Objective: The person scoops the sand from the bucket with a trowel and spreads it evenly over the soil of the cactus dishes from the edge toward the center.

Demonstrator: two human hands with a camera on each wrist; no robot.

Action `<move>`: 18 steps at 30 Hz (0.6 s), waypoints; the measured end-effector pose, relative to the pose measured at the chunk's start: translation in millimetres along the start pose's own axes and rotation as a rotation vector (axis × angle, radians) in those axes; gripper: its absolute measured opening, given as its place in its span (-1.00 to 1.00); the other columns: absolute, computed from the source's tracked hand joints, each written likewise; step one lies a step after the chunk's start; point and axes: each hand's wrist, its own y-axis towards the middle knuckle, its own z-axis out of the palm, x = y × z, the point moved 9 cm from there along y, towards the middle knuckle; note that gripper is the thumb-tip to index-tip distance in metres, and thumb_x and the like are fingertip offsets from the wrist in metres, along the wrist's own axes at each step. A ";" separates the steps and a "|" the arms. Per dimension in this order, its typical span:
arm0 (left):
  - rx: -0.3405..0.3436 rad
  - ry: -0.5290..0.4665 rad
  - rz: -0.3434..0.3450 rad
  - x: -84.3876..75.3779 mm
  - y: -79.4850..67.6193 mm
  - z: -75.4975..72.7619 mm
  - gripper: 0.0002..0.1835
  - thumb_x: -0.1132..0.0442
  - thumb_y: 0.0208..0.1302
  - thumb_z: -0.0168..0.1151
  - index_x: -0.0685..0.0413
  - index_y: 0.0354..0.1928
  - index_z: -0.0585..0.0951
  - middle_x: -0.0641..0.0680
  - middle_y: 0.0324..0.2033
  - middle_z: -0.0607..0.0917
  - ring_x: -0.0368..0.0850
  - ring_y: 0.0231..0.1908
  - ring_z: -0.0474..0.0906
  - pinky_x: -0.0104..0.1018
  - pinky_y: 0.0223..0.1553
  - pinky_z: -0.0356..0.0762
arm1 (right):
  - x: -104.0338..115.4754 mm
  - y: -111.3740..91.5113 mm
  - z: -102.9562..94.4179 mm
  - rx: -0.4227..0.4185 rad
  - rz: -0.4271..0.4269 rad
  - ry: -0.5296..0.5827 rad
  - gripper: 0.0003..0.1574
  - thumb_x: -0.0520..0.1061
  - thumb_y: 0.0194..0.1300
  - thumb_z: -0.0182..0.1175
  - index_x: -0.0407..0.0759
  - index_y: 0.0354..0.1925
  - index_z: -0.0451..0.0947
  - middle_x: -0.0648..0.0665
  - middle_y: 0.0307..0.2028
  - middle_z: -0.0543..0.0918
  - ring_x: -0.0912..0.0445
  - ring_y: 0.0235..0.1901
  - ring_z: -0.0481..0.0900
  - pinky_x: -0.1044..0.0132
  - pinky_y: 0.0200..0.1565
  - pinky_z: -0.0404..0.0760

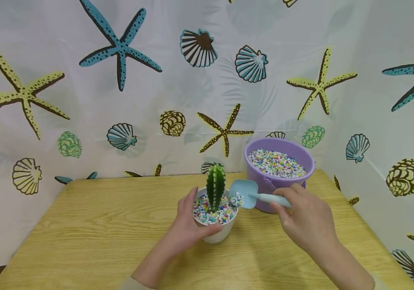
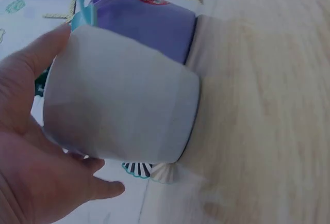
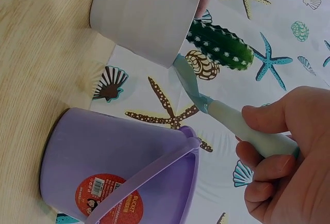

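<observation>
A white pot [image 1: 218,235] stands on the table, filled with small multicoloured pebbles [image 1: 207,213]. From its middle rises a green ribbed cactus [image 1: 216,187]. My left hand [image 1: 191,220] grips the pot from its left side, the thumb across the front near the rim. In my right hand [image 1: 306,215] is the pale handle of a light blue toy shovel [image 1: 245,192]. The shovel's blade tip lies at the pot's right rim, with some pebbles on it. In the right wrist view, fingers [image 3: 268,167] curl round the shovel's handle.
Just behind and right of the pot is a purple bucket [image 1: 261,185] holding many more pebbles [image 1: 277,163]. Its handle [image 3: 149,177] hangs against the side. A wooden table [image 1: 102,233] carries everything, and a sea-patterned cloth [image 1: 163,80] hangs behind and at the sides.
</observation>
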 end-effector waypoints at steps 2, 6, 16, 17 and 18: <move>0.019 -0.004 0.003 -0.3 -0.5 -1.6 0.41 -0.12 0.17 0.74 -0.13 0.82 -0.08 0.32 0.71 -0.03 0.48 0.60 0.15 0.46 0.52 0.19 | 1.7 -0.5 -0.8 -0.014 -0.018 -0.017 -0.72 -0.14 0.27 0.64 -0.07 -0.08 0.80 0.07 -0.33 0.62 0.21 -0.52 0.47 0.28 -0.51 0.45; 0.014 0.004 0.005 0.0 -0.3 -4.1 0.41 -0.13 0.16 0.74 -0.13 0.82 -0.08 0.33 0.70 0.04 0.47 0.60 0.16 0.47 0.53 0.17 | 5.1 -0.6 -1.9 -0.036 -0.051 -0.049 -0.71 -0.15 0.25 0.65 -0.09 -0.08 0.80 0.06 -0.35 0.61 0.20 -0.53 0.45 0.29 -0.52 0.44; 0.034 0.018 0.035 -1.8 -1.3 -4.3 0.44 -0.13 0.15 0.75 -0.15 0.82 -0.10 0.31 0.72 -0.04 0.47 0.62 0.12 0.46 0.53 0.17 | 13.6 -2.9 -4.2 -0.106 -0.134 -0.082 -0.68 -0.18 0.19 0.66 -0.11 -0.10 0.79 0.01 -0.33 0.63 0.17 -0.55 0.44 0.30 -0.53 0.42; 0.044 0.019 0.039 -2.2 -1.3 -4.8 0.43 -0.13 0.16 0.74 -0.16 0.82 -0.11 0.30 0.72 -0.04 0.46 0.62 0.11 0.47 0.53 0.15 | 14.5 -3.2 -4.5 -0.111 -0.140 -0.085 -0.68 -0.18 0.19 0.66 -0.11 -0.10 0.79 0.00 -0.33 0.62 0.16 -0.55 0.44 0.30 -0.53 0.42; 0.048 0.024 0.040 -2.5 -1.6 -5.5 0.43 -0.14 0.16 0.74 -0.17 0.83 -0.11 0.30 0.72 -0.03 0.47 0.62 0.11 0.49 0.52 0.15 | 15.5 -3.6 -4.9 -0.117 -0.147 -0.086 -0.68 -0.19 0.19 0.66 -0.11 -0.10 0.79 0.00 -0.34 0.62 0.16 -0.56 0.43 0.30 -0.53 0.42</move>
